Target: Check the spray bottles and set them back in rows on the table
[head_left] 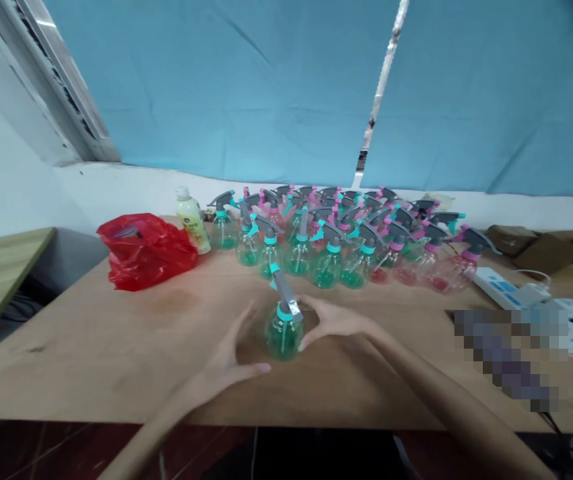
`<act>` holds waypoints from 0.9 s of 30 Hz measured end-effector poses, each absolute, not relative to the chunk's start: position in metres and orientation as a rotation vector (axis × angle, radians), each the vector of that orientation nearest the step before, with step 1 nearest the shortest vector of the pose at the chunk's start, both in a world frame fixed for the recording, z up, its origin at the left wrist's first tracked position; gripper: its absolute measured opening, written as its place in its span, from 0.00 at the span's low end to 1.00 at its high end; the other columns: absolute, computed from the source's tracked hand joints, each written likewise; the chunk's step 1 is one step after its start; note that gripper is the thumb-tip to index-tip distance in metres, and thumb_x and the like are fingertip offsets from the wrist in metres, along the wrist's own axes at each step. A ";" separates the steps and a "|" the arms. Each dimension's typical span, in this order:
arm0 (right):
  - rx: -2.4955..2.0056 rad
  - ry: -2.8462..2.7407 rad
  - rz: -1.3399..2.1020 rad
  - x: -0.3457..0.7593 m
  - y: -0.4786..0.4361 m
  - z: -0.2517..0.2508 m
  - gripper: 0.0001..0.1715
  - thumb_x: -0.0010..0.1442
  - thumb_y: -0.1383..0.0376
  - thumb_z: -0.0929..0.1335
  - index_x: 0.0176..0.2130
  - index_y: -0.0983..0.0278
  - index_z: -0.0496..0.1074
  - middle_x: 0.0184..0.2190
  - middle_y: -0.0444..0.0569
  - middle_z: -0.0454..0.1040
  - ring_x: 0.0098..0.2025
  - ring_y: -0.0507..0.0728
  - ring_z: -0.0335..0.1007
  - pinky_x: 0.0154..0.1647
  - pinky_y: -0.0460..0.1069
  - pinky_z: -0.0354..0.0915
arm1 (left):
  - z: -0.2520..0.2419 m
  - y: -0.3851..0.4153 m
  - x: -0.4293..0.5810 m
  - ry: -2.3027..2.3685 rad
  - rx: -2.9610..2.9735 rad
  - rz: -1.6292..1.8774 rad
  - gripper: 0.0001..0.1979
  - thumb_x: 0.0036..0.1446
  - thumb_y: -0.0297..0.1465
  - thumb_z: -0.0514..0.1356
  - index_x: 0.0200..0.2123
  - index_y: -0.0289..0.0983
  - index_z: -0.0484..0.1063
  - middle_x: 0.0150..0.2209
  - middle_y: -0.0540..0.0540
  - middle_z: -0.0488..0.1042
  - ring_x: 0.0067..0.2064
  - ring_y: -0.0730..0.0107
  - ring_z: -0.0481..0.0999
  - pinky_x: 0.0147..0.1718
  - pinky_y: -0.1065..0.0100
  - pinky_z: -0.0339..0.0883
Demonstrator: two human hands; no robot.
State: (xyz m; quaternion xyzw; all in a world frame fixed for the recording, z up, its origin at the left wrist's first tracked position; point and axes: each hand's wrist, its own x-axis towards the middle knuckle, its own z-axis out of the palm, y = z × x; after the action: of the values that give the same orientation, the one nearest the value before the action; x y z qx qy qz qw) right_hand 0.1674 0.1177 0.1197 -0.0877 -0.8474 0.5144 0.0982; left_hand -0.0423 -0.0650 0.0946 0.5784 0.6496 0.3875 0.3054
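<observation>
A small spray bottle (pixel 284 337) with a green transparent body, turquoise collar and grey trigger stands upright on the table between my hands. To its left, my left hand (pixel 226 363) is open, thumb and fingers spread, with a gap to the bottle. My right hand (pixel 334 320) curves open at the bottle's right side; its thumb tip meets the edge of the body in view, and whether it touches I cannot tell. Its other fingers reach behind the trigger and are partly hidden. Behind, several similar green bottles (pixel 326 268) and pink bottles (pixel 461 267) stand close together.
A red plastic bag (pixel 149 257) and a pale drink bottle (pixel 193 220) sit at the left on the wooden table (pixel 91 347). At the right are a white power strip (pixel 499 288) with cables and a blurred-out dark object (pixel 504 360). A blue curtain (pixel 246 87) hangs behind.
</observation>
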 end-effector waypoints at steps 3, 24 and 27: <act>-0.275 -2.578 1.462 0.188 0.120 0.123 0.50 0.41 0.55 0.77 0.60 0.56 0.59 0.63 0.51 0.57 0.65 0.63 0.50 0.65 0.62 0.47 | 0.094 -0.035 -0.007 1.475 1.570 1.071 0.51 0.43 0.39 0.70 0.65 0.44 0.45 0.66 0.39 0.51 0.66 0.47 0.51 0.62 0.42 0.46; -0.580 -1.923 1.065 0.247 0.133 0.136 0.15 0.56 0.57 0.69 0.42 0.61 0.70 0.40 0.47 0.74 0.44 0.58 0.71 0.47 0.54 0.65 | 0.069 0.072 0.098 1.448 2.190 0.914 0.46 0.44 0.53 0.64 0.60 0.36 0.51 0.57 0.33 0.63 0.57 0.45 0.64 0.53 0.47 0.60; -0.555 -1.981 1.036 0.243 0.140 0.139 0.13 0.57 0.58 0.68 0.41 0.61 0.71 0.38 0.46 0.74 0.40 0.56 0.70 0.43 0.52 0.65 | 0.070 0.075 0.075 1.446 2.352 0.696 0.48 0.45 0.56 0.62 0.61 0.35 0.51 0.58 0.32 0.62 0.58 0.44 0.62 0.54 0.46 0.57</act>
State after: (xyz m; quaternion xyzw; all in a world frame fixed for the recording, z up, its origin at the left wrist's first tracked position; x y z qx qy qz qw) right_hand 0.2431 0.1396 0.1385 -0.2200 -0.7856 0.4107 0.4072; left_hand 0.0748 0.0752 0.0702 0.8172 0.5023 0.2418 0.1465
